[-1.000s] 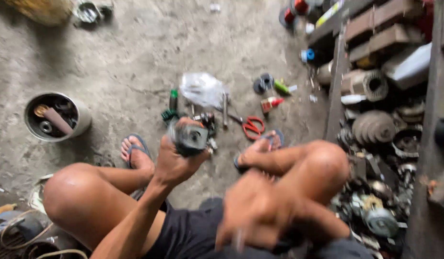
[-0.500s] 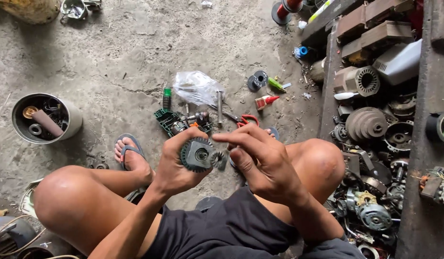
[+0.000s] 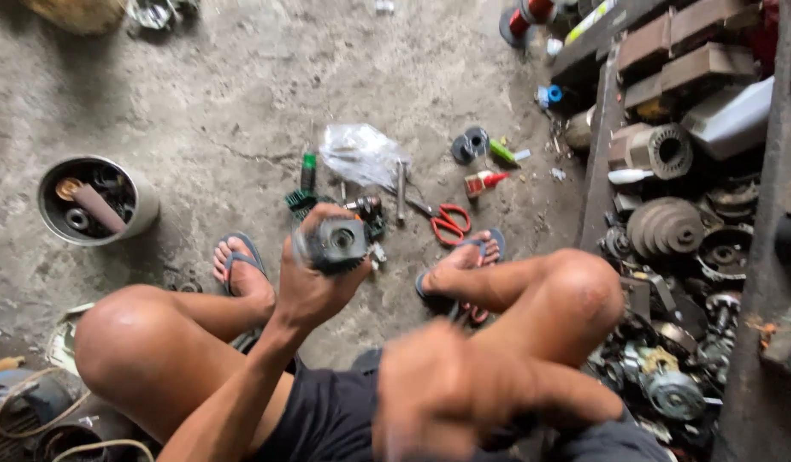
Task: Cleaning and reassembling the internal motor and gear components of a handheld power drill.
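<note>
The concrete floor [image 3: 242, 94] takes up most of what I can see, grey and stained, with the person squatting on it in sandals, knees wide. Along the right runs a rack [image 3: 759, 282] piled with old motor housings, pulleys and round metal parts, and more of the same spill in a heap by the right knee. To the left stands a round tin [image 3: 96, 201] holding bearings and a short rod.

Between the feet lies a small scatter: a crumpled plastic bag [image 3: 361, 154], red-handled scissors [image 3: 449, 221], a green-capped tube, a dark spool and a few bits too small to tell.

The left hand [image 3: 314, 278] is raised over that scatter, fingers wrapped round a dark, cylindrical motor part [image 3: 340, 242], its round end with a centre hole turned toward the person's face. The right hand [image 3: 460, 389] is low, close to the camera and badly blurred; I cannot tell whether it is spread, closed or holding anything, and it is well apart from the part.

As for the work, it looks somewhere in the middle: the part is out on its own and being looked over, the tools and loose pieces lie unused on the floor, and nothing is being fitted to it.
</note>
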